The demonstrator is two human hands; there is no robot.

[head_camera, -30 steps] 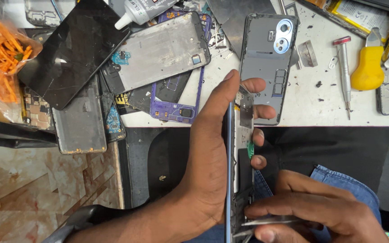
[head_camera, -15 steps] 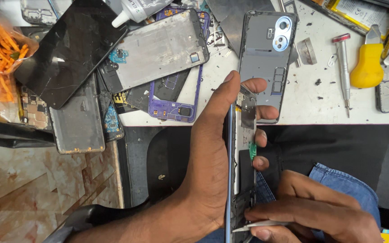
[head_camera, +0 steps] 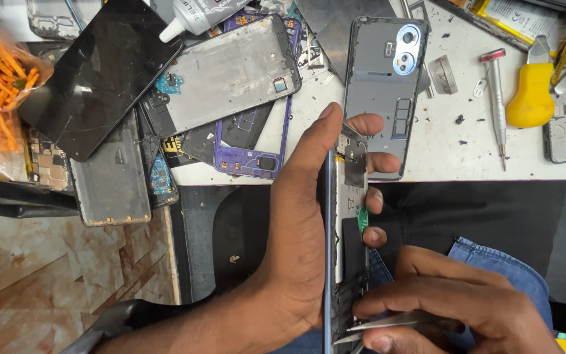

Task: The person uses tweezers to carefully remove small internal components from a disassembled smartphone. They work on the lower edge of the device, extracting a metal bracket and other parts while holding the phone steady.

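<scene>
The left hand [head_camera: 296, 242] grips an opened phone [head_camera: 347, 236] edge-on, its insides mostly hidden. The right hand [head_camera: 453, 308], partly cut off below, pinches tweezers [head_camera: 394, 322] at the phone's lower end.

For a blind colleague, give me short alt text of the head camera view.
A left hand holds an opened phone on edge while the right hand works metal tweezers into its lower end. Behind, a white bench holds phone frames, a grey back cover and a yellow-handled tool.
</scene>
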